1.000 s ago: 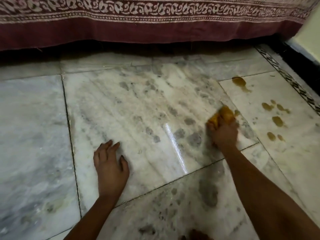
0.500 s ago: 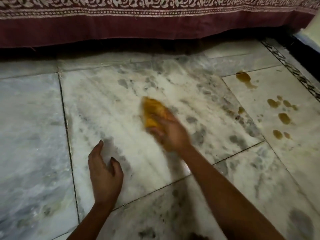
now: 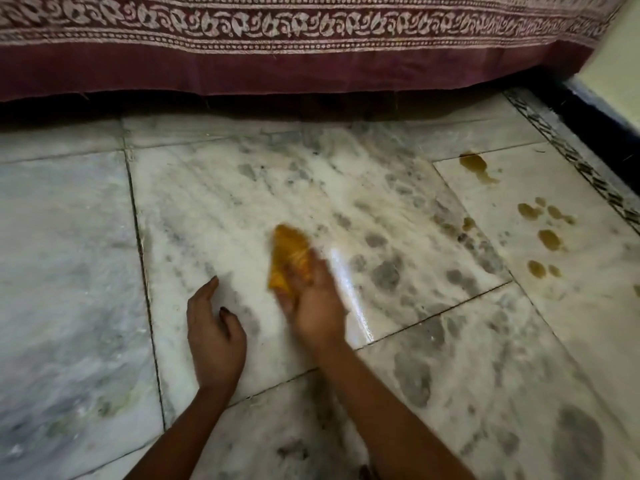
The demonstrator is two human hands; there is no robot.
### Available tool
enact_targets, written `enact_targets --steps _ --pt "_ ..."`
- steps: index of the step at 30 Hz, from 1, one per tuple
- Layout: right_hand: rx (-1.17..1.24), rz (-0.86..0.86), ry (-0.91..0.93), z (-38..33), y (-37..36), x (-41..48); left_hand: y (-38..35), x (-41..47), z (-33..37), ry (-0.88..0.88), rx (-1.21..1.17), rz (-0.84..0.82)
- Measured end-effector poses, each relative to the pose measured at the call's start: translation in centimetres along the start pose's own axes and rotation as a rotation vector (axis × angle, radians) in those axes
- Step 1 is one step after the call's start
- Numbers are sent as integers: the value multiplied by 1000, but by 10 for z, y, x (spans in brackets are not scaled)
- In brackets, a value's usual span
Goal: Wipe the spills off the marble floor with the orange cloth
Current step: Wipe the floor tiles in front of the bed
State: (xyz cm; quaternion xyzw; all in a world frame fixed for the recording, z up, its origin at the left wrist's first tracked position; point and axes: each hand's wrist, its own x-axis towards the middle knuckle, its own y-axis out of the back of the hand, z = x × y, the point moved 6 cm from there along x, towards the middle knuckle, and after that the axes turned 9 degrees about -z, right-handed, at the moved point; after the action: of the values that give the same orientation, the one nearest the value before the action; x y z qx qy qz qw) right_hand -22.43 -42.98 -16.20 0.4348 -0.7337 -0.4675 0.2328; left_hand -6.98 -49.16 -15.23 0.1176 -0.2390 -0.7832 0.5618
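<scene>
While my right hand (image 3: 318, 306) grips the cloth (image 3: 289, 258) on the floor (image 3: 69, 237) and my left hand (image 3: 214, 337) rests beside it, fingers loose, the spills (image 3: 549, 239) sit well off right; a wet cloth might smear them.

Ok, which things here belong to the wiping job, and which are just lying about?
Part of the job: crumpled orange cloth, held in the right hand; brown liquid spills on the right-side tile; white grey-veined marble floor; left hand, resting on the floor.
Just there: maroon hanging fabric with white printed border; black-and-white patterned floor strip; dark skirting.
</scene>
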Motion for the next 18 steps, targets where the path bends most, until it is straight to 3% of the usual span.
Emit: enact_targets --steps 2,5,8,11,14,16,18 --pt "-67 -39 177 -29 -13 -40 6 1 -3 -5 -50 4" --pt "-50 -82 283 4 2 -86 8 0 -7 -19 -100 -38" --pt "-85 50 89 76 47 -79 10 2 -7 -27 -87 -133" --pt "-176 153 -345 151 88 -65 13 3 -8 -41 -52 -214" --pt "-152 95 -681 156 97 -49 9 2 -4 3 -73 -233" --pt "-222 -36 -639 114 77 -42 3 2 0 78 -99 -206" --pt "-312 -88 -390 58 47 -45 -2 4 5 162 -122 -162"
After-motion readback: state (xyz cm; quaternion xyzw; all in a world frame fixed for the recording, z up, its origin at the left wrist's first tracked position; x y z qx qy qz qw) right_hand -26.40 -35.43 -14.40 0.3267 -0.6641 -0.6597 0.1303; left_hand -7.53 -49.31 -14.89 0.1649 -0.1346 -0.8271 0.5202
